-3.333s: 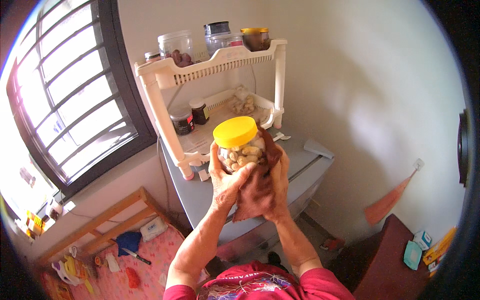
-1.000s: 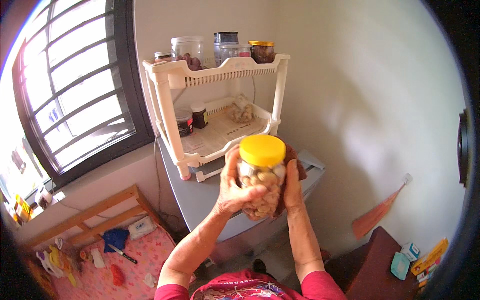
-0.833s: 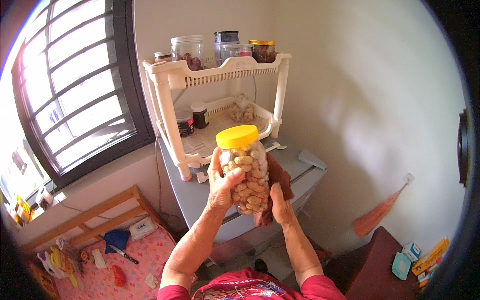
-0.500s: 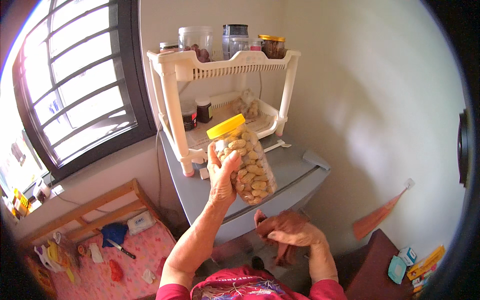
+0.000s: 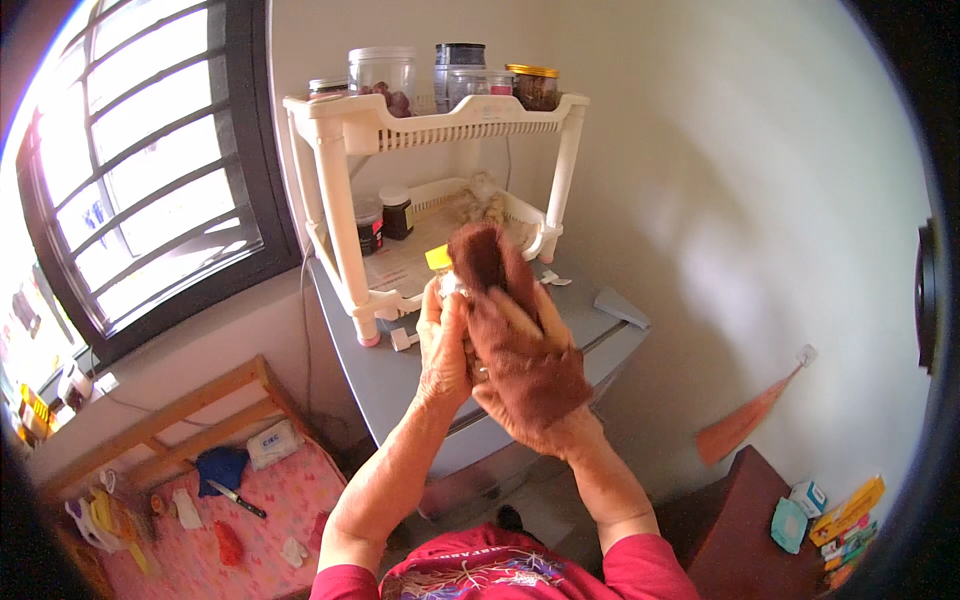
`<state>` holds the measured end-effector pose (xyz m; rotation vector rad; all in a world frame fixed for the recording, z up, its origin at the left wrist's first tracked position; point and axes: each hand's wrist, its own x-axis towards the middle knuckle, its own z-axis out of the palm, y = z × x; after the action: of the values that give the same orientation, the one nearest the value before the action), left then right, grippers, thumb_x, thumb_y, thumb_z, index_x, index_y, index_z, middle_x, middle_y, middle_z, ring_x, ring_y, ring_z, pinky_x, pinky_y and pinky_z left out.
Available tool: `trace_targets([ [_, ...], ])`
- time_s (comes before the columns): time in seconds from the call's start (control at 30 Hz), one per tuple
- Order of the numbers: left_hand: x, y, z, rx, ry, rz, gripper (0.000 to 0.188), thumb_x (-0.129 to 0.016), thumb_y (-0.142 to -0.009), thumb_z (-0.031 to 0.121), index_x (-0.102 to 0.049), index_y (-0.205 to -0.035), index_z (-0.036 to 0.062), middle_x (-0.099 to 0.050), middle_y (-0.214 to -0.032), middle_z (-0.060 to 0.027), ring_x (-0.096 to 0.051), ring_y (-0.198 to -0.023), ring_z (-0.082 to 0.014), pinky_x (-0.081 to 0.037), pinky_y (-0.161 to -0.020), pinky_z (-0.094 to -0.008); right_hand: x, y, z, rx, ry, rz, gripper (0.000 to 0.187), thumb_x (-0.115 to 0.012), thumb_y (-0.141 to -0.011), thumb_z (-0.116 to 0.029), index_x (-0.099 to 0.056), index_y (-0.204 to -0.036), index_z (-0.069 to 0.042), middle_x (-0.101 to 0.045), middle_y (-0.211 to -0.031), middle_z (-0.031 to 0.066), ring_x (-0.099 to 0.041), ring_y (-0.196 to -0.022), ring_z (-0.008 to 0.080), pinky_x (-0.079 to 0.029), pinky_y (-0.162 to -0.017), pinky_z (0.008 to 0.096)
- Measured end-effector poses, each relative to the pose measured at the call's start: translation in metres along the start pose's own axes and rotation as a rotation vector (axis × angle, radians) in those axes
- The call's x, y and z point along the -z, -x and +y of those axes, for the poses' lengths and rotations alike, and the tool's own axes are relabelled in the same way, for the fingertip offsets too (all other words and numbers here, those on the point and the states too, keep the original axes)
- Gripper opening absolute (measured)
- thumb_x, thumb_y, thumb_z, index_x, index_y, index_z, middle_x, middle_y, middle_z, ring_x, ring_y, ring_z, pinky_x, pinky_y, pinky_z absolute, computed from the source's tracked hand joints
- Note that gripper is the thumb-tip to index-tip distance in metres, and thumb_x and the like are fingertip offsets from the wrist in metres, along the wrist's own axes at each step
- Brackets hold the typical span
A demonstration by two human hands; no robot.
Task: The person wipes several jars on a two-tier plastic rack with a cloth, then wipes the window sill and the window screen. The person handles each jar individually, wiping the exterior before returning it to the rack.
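My left hand (image 5: 443,350) is wrapped round a clear jar of unshelled peanuts, held in front of the shelf rack. Only a bit of the jar's yellow lid (image 5: 438,257) and slivers of its side show. A brown cloth (image 5: 530,370) is draped over the jar's right side and hides most of it. My right hand (image 5: 540,428) grips this cloth and presses it against the jar, its fingers partly covered by the folds.
A cream two-tier plastic rack (image 5: 335,190) bearing several jars stands on a grey-topped unit (image 5: 350,365). At lower left, a knife (image 5: 240,500) lies on a pink-covered surface (image 5: 190,560). A barred window (image 5: 150,160) is at left; a reddish cloth (image 5: 740,430) hangs on the right wall.
My right hand has risen from below, bringing the brown cloth onto the jar's right side. The jar has turned more upright and is now mostly covered.
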<state>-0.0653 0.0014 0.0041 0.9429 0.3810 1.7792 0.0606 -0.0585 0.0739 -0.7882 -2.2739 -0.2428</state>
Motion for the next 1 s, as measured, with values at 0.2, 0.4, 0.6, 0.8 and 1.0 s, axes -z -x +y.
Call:
trace_targets([
  [0.2, -0.014, 0.002, 0.011, -0.038, 0.059, 0.047, 0.057, -0.056, -0.089, 0.046, -0.039, -0.130, 0.0100, -0.054, -0.119, -0.0122, -0.057, -0.105, -0.0247, -0.050, -0.088, -0.0412, -0.040, 0.083, 0.011, 0.023, -0.069, 0.169, 0.037, -0.067, -0.073, -0.022, -0.063, -0.109, -0.014, -0.056, -0.118, 0.0075, -0.048, -0.114, 0.0309, -0.030, -0.103, 0.0530],
  [0.4, -0.002, 0.002, 0.005, 0.085, 0.102, 0.085, 0.072, -0.053, -0.085, 0.058, -0.037, -0.134, 0.0074, -0.051, -0.124, -0.0142, -0.055, -0.110, -0.0283, -0.046, -0.095, -0.0446, -0.009, 0.144, 0.023, -0.543, -0.493, -0.323, 0.016, -0.059, -0.085, -0.025, -0.062, -0.092, -0.011, -0.064, -0.091, 0.0087, -0.059, -0.089, 0.0299, -0.045, -0.081, 0.0386],
  [0.6, -0.021, 0.015, 0.014, 0.172, 0.183, -0.018, 0.049, -0.058, -0.089, 0.036, -0.039, -0.125, 0.0090, -0.052, -0.116, -0.0109, -0.058, -0.103, -0.0229, -0.051, -0.086, -0.0388, 0.024, 0.182, 0.054, -0.627, -0.647, -0.428, 0.023, -0.056, -0.089, -0.030, -0.061, -0.094, -0.008, -0.063, -0.090, 0.0122, -0.061, -0.086, 0.0297, -0.046, -0.077, 0.0371],
  [0.8, -0.075, 0.078, 0.020, 0.105, -0.173, -0.081, 0.065, -0.065, -0.079, 0.026, -0.035, -0.132, 0.0040, -0.053, -0.118, -0.0106, -0.053, -0.106, -0.0180, -0.045, -0.091, -0.0316, 0.049, 0.131, 0.021, -0.601, -1.013, 0.470, 0.052, -0.049, -0.091, -0.043, -0.052, -0.122, -0.001, -0.062, -0.112, 0.0103, -0.057, -0.105, 0.0238, -0.043, -0.091, 0.0356],
  [1.0, -0.082, 0.132, -0.006, -0.084, -0.519, -0.016, 0.083, -0.080, -0.068, 0.026, -0.032, -0.132, 0.0035, -0.050, -0.120, -0.0117, -0.049, -0.112, -0.0196, -0.039, -0.097, -0.0340, 0.021, 0.132, 0.015, -0.359, -0.854, 0.408, 0.050, -0.048, -0.092, -0.032, -0.036, -0.128, -0.001, -0.042, -0.123, 0.0147, -0.037, -0.123, 0.0275, -0.023, -0.107, 0.0406],
])
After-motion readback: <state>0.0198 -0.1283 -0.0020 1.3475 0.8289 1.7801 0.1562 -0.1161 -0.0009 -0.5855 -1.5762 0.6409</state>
